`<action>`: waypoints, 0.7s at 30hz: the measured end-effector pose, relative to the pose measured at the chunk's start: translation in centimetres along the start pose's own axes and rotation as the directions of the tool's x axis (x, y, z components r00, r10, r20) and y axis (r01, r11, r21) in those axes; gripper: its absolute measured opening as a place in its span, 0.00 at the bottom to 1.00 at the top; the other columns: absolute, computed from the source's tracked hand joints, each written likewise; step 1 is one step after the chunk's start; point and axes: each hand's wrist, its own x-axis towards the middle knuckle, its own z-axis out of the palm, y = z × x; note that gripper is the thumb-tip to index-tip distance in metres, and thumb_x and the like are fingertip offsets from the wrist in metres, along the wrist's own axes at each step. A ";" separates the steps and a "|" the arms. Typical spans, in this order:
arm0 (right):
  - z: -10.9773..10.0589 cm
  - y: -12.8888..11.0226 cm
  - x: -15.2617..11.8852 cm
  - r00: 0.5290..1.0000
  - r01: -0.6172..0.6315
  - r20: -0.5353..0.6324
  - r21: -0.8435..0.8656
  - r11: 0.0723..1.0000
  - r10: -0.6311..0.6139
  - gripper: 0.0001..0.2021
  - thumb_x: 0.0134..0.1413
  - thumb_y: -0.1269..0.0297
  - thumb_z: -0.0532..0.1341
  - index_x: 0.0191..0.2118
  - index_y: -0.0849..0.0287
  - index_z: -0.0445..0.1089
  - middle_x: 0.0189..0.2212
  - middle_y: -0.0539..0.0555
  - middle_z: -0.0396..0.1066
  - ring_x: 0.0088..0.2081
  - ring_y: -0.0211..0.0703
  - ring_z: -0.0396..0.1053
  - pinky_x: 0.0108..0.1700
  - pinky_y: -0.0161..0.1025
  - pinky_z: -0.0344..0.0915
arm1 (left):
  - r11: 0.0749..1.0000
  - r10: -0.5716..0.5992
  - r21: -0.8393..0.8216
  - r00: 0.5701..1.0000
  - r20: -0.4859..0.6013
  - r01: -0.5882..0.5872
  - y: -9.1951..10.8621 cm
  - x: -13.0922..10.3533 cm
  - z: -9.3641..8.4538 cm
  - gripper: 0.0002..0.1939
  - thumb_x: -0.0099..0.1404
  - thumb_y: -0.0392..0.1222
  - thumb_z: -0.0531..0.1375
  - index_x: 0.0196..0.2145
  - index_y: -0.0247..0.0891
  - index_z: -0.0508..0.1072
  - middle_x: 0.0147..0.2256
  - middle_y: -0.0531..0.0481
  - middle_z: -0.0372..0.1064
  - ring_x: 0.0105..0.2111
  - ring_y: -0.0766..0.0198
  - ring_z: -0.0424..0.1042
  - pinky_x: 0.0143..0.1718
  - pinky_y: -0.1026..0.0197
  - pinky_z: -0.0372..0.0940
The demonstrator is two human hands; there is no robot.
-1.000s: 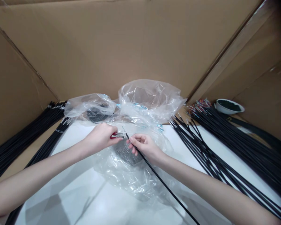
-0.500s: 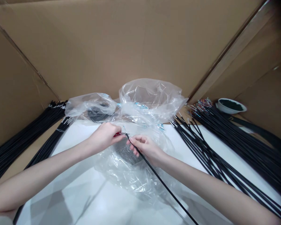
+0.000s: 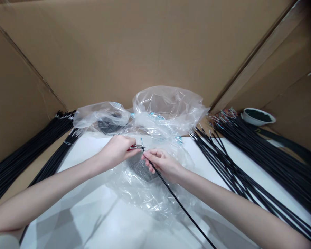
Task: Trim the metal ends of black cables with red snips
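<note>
My left hand [image 3: 120,148] is closed around a small red-handled cutting tool [image 3: 134,147], its metal tip against the black cable near the end. Between the thumb and fingers of my right hand [image 3: 160,162] is the black cable [image 3: 176,199], which runs down toward the front edge of the view. A short stretch of thin light-blue and white wires [image 3: 142,141] sticks up from the cable's end, just beyond the tool's tip. Beneath both hands lies a clear plastic bag [image 3: 155,197] with small grey pieces inside.
Black cable bundles lie at the left [image 3: 52,155] and right [image 3: 230,166] on the white table [image 3: 93,214]. More plastic bags [image 3: 168,103] sit at the back, before a cardboard wall [image 3: 145,45]. A white bowl [image 3: 259,117] with dark contents stands at the back right.
The exposed wire end now points more nearly upright, where it leaned left before. Both hands appear slightly further right in the view, still holding the tool and the cable.
</note>
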 end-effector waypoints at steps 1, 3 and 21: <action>0.0 0.0 0.0 1.000 -0.006 -0.001 0.006 1.000 0.006 0.16 0.42 0.53 0.66 0.27 0.64 0.70 0.17 0.46 0.63 0.17 0.27 0.58 0.19 0.28 0.54 | 1.000 0.009 -0.006 1.000 -0.002 -0.009 -0.1 0.0 0.1 0.17 0.63 0.48 0.54 0.23 0.34 0.68 0.20 0.53 0.65 0.20 0.70 0.60 0.23 0.67 0.49; 0.0 0.0 -0.1 1.000 -0.019 -0.003 0.021 1.000 0.019 0.16 0.42 0.53 0.66 0.27 0.64 0.71 0.17 0.45 0.62 0.17 0.26 0.57 0.19 0.28 0.53 | 0.999 0.020 -0.025 1.000 0.001 -0.020 -0.3 -0.1 0.2 0.18 0.64 0.48 0.53 0.22 0.34 0.68 0.19 0.53 0.64 0.19 0.70 0.59 0.23 0.67 0.49; 0.1 0.0 -0.2 0.989 -0.139 0.090 0.333 0.933 0.115 0.07 0.46 0.66 0.64 0.30 0.65 0.70 0.19 0.45 0.55 0.17 0.23 0.48 0.16 0.23 0.46 | 0.986 -0.030 -0.165 0.999 -0.036 0.024 -0.5 -0.4 0.8 0.18 0.64 0.48 0.53 0.23 0.33 0.70 0.18 0.54 0.62 0.19 0.72 0.58 0.23 0.68 0.49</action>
